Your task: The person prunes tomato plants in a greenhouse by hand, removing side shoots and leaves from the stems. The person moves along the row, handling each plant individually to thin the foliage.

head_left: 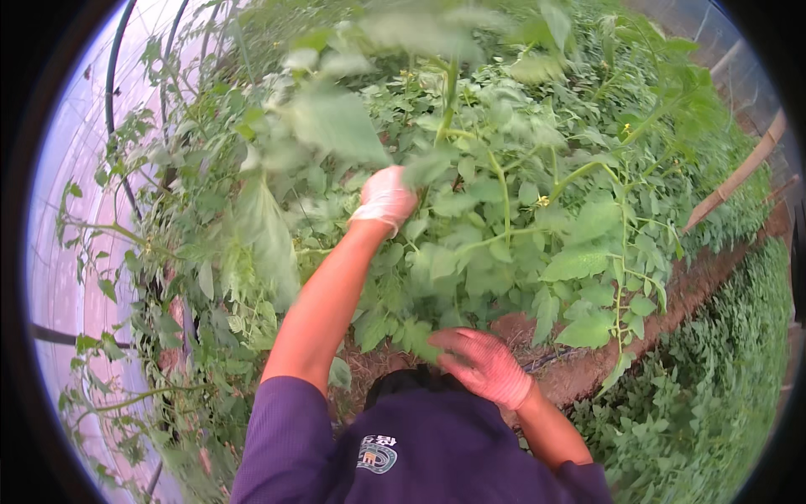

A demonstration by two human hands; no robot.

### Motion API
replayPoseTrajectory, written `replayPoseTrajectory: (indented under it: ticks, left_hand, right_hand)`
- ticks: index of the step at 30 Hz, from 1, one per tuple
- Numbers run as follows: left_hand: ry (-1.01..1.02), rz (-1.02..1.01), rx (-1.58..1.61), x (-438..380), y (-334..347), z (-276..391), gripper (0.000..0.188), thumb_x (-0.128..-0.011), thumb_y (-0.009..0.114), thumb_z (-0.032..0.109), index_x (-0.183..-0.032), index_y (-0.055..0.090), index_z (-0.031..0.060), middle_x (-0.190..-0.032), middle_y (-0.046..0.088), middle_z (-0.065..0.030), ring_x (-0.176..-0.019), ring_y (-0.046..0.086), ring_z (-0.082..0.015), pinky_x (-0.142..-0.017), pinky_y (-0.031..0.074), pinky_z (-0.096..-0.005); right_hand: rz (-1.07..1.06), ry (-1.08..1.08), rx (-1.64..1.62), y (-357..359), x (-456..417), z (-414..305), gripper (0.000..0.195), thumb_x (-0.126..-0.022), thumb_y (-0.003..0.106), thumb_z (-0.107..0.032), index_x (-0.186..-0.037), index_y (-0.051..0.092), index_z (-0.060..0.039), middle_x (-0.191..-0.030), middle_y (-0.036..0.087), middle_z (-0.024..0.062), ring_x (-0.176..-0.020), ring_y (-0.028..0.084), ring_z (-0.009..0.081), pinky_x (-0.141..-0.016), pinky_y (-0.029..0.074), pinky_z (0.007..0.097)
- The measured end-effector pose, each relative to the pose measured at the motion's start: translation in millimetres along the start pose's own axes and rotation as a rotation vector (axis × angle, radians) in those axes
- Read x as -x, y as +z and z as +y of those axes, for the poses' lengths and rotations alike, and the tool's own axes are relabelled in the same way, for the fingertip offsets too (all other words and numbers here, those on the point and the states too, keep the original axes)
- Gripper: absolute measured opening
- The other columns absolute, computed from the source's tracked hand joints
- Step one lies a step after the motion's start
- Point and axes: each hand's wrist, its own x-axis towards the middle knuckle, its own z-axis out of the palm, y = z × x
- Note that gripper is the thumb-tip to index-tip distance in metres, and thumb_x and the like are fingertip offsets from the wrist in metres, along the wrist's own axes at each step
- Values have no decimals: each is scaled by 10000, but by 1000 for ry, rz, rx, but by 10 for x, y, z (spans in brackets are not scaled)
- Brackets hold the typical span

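Observation:
Leafy tomato plants (466,214) with small yellow flowers fill the space in front of me. My left hand (385,196), in a thin pale glove, reaches deep among the leaves beside a thick green stem (449,101). Foliage hides its fingers, so any grip there is out of sight. Close to my body, my right hand (483,366) wears a similar glove. Its fingertips point left and meet the edge of a low leaf (417,339); whether they pinch it cannot be told. Large blurred leaves (337,123) hang near the camera above my left hand.
Brown soil (680,302) runs along the right, with a lower band of green plants (705,378) beyond it. A wooden pole (737,173) slants at the right. Translucent sheeting (75,271) and a dark curved frame bar (112,75) stand at the left.

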Motion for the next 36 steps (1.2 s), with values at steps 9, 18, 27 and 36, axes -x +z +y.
replayPoseTrajectory:
  ticks: [9, 18, 27, 36]
  left_hand:
    - [-410, 378, 1554, 793, -587, 341, 315, -916, 613, 88, -1180, 635, -81, -882, 718, -123, -707, 683, -200, -636, 544, -318]
    - [-217, 279, 76, 1652, -439, 691, 280, -929, 589, 46, -1199, 658, 70, -945, 720, -226, -822, 725, -339, -711, 573, -416]
    - [179, -65, -165, 2068, -108, 1551, 189, -781, 638, 191, -920, 638, 61, -865, 665, -143, -888, 677, -316, -905, 525, -418]
    - [234, -178, 154, 2199, -285, 1832, 407, -789, 604, 82, -1189, 631, 11, -1073, 686, -182, -966, 687, -317, -773, 587, -406]
  right_hand:
    - [-67, -148, -23, -290, 23, 347, 267, -877, 688, -100, -1137, 675, -37, -1072, 691, 159, -980, 679, 337, -860, 550, 388]
    - [-64, -89, -11, -252, 162, 1145, 311, -878, 662, -123, -1167, 665, -8, -1042, 692, 156, -945, 683, 308, -843, 539, 386]
    - [-180, 177, -805, -141, -941, 1582, 406, -904, 641, -355, -1070, 713, 8, -938, 718, 142, -902, 687, 214, -796, 521, 359]
    - [-112, 462, -459, -264, -970, 1497, 305, -899, 656, -246, -1094, 725, -22, -962, 729, 100, -869, 674, 188, -777, 524, 321]
